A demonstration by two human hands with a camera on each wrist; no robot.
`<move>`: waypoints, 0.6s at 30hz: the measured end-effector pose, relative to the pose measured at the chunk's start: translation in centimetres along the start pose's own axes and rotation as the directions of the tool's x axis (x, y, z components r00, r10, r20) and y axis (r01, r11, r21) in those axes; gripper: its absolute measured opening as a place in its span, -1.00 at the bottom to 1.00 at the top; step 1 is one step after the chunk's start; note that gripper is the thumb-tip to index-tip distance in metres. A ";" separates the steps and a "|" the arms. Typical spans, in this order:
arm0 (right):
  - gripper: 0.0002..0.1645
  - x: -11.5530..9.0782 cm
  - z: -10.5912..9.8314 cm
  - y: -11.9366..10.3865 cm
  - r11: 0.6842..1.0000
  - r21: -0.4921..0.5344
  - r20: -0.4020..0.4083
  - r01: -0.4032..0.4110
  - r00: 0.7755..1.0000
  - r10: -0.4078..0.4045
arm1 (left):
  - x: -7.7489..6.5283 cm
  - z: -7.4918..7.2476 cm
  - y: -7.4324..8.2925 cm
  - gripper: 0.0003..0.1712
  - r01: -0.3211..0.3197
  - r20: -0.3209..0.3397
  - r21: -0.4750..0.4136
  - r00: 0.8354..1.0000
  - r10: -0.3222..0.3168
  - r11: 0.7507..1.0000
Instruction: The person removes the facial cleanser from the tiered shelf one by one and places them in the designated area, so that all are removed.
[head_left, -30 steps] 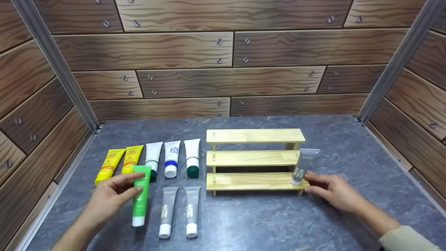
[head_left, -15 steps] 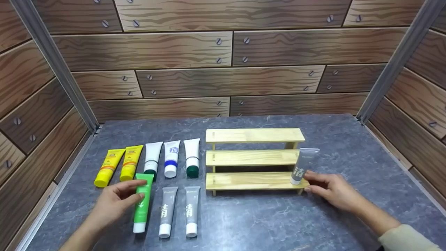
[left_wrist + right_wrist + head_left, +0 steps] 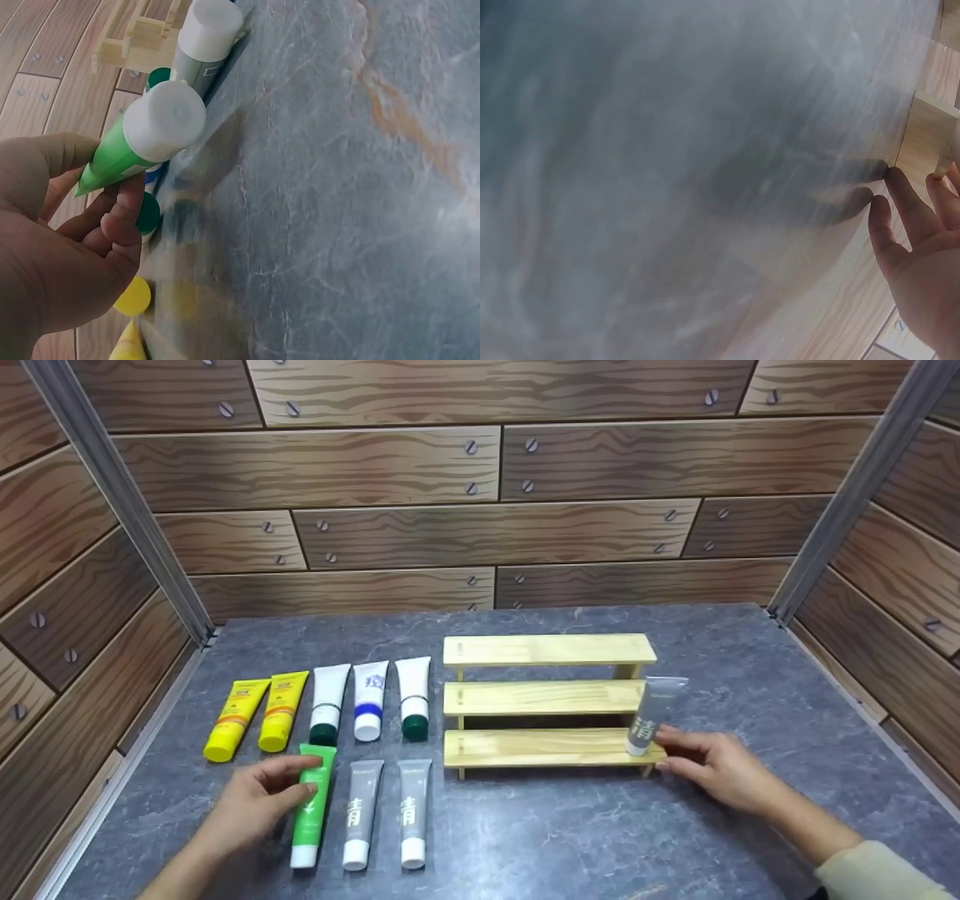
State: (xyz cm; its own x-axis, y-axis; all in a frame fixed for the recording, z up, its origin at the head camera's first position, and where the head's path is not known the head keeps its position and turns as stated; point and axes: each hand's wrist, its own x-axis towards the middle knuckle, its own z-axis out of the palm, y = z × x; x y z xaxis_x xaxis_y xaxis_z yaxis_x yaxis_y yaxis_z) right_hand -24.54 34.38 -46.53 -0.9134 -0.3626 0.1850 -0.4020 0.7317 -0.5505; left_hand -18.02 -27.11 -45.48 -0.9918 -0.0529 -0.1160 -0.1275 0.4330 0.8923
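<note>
My left hand (image 3: 244,802) pinches a green squeeze tube (image 3: 311,825) near its flat end, thumb on one side and fingers on the other. Its white cap (image 3: 166,116) points toward me; whether the tube touches the table is hard to tell. Two grey tubes (image 3: 361,817) lie just right of it, caps the same way. At the right end of a three-step wooden rack (image 3: 540,746), my right hand (image 3: 712,769) holds the corner of the lowest step between thumb and forefinger. A third grey tube (image 3: 654,709) stands on its cap there, close to the fingertips.
Behind the green tube lies a row of tubes: two yellow ones (image 3: 238,716), two white ones with green caps (image 3: 414,697), and a white one with a blue band (image 3: 370,701) between these. Wood-patterned panels (image 3: 390,540) enclose the grey marbled table (image 3: 540,840).
My left hand has brought the green tube toward me and slightly right, beside the grey tubes. The right hand and the standing grey tube have stayed put.
</note>
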 end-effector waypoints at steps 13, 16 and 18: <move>-0.40 0.0 -0.1 0.1 1.000 0.020 0.022 -0.021 1.000 0.021 | 0.3 0.2 -0.5 -0.57 0.075 0.006 -0.007 0.997 -0.075 0.997; -0.40 0.0 0.0 0.1 0.999 0.027 0.025 -0.023 0.999 0.022 | 0.3 0.4 -0.7 -0.58 0.087 0.004 -0.001 0.996 -0.087 0.996; -0.40 -0.1 0.0 0.1 0.999 0.030 0.024 -0.028 0.999 0.027 | 0.3 0.6 -0.8 -0.59 0.097 0.003 -0.004 0.995 -0.097 0.995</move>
State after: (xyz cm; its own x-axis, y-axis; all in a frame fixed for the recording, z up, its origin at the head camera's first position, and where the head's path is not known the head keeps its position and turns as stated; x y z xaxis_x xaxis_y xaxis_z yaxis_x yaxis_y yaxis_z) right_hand -24.53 34.45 -46.64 -0.9222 -0.3565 0.1500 -0.3742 0.7241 -0.5794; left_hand -18.24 -26.97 -46.54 -0.9748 -0.0921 -0.2033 -0.2232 0.4226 0.8784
